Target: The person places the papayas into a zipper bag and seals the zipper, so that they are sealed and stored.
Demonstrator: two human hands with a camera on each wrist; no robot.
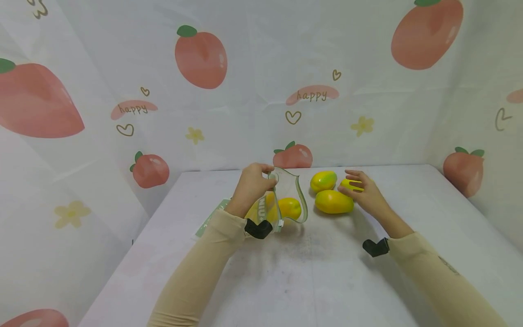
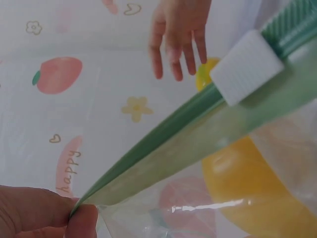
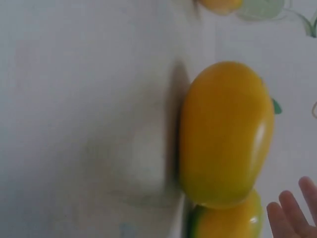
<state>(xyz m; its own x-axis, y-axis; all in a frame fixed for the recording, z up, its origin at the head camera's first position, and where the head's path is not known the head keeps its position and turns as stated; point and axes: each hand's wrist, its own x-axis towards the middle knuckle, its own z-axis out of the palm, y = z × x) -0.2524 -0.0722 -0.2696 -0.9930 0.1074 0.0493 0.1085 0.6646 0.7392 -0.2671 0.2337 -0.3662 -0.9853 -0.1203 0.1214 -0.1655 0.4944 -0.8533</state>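
Note:
My left hand point(image 1: 254, 187) pinches the rim of a clear zip bag point(image 1: 303, 200) between thumb and fingers, and its mouth gapes toward the right. A white slider point(image 2: 246, 67) sits on the green zip strip. Inside the bag lies a yellow mango point(image 1: 289, 208), and more yellow shows through the printed plastic near the left wrist. My right hand point(image 1: 371, 198), fingers spread and relaxed, hovers over the right side of the loose mangoes. The nearest is a long yellow mango point(image 3: 225, 134). Behind it are a greenish-yellow mango point(image 1: 323, 181) and another mango point(image 1: 347, 184), partly hidden by the fingers.
A pale table point(image 1: 294, 281) extends under both arms. Flat green-printed plastic point(image 1: 210, 219) lies left of the left wrist. A white cloth point(image 1: 253, 59) printed with peaches, flowers and hearts hangs behind the table and along its sides.

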